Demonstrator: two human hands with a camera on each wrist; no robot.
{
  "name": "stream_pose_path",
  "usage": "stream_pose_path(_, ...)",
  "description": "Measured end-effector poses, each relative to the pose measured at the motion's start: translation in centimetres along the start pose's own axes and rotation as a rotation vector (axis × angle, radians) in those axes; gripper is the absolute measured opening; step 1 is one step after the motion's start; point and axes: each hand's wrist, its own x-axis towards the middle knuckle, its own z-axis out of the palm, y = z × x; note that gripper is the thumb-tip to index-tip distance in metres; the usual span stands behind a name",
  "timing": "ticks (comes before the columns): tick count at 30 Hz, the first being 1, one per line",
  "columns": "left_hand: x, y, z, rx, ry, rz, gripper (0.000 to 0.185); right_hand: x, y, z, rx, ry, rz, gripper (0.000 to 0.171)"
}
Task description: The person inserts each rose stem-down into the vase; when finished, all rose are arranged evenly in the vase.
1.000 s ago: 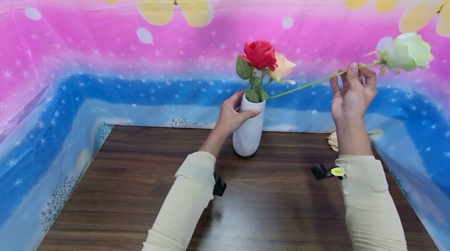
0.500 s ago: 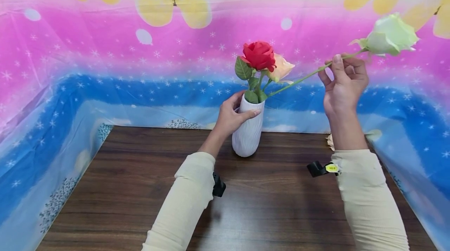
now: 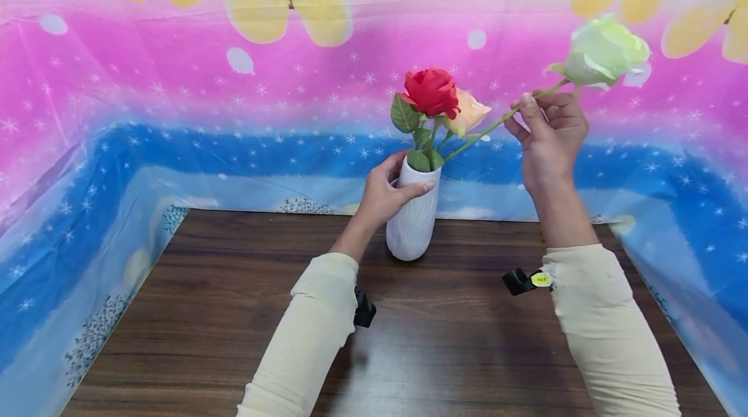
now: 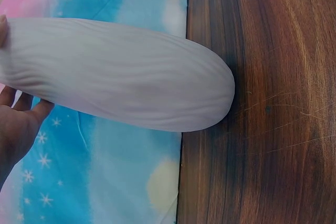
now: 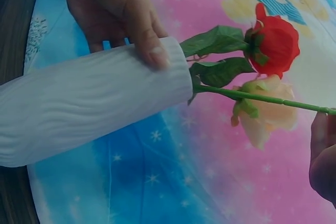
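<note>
A white ribbed vase (image 3: 412, 217) (image 4: 121, 90) (image 5: 89, 111) stands at the back of the wooden table (image 3: 234, 313). My left hand (image 3: 386, 191) (image 5: 113, 11) grips its neck. A red rose (image 3: 432, 92) (image 5: 275, 40) and a peach rose (image 3: 469, 113) (image 5: 268, 116) stand in it. My right hand (image 3: 548, 138) pinches the green stem (image 3: 476, 138) (image 5: 262, 98) of a pale green rose (image 3: 604, 50), held up to the right. The stem's lower end sits in the vase mouth.
A bright cloth with stars and butterflies (image 3: 175, 79) walls the table at the back and both sides. Black wrist camera mounts (image 3: 520, 280) sit on both cream sleeves. Bare table lies in front of the vase.
My right hand has moved left and up with the pale green rose, raising the bloom and steepening the stem in the vase. The left hand has stayed on the vase.
</note>
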Motion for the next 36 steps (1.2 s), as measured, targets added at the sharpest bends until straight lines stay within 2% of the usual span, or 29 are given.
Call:
stream_pose_path(16, 0.0, -0.1, 0.0, -0.013, 0.001, 0.015, 0.073, -1.3, 2.0, 0.6, -0.115, -0.082, 0.087, 0.009)
stream_pose_path(21, 0.0, -0.1, 0.0, -0.01, 0.004, 0.013, 0.074, -2.0, 2.9, 0.5, -0.179, -0.12, 0.098, 0.021)
stream_pose_path(30, 0.1, 0.0, 0.1, 0.002, 0.008, 0.009, 0.075, -3.2, 5.0, 0.7, -0.211, -0.205, 0.11, 0.038)
stream_pose_path(33, 0.1, -0.1, 0.1, -0.009, 0.004, 0.019, 0.076, -3.6, 5.9, 0.9, -0.247, -0.236, 0.115, 0.035)
stream_pose_path(36, 0.1, -0.2, 0.1, -0.014, 0.002, 0.028, 0.075, -4.0, 6.8, 0.7, -0.36, -0.281, 0.089, 0.022)
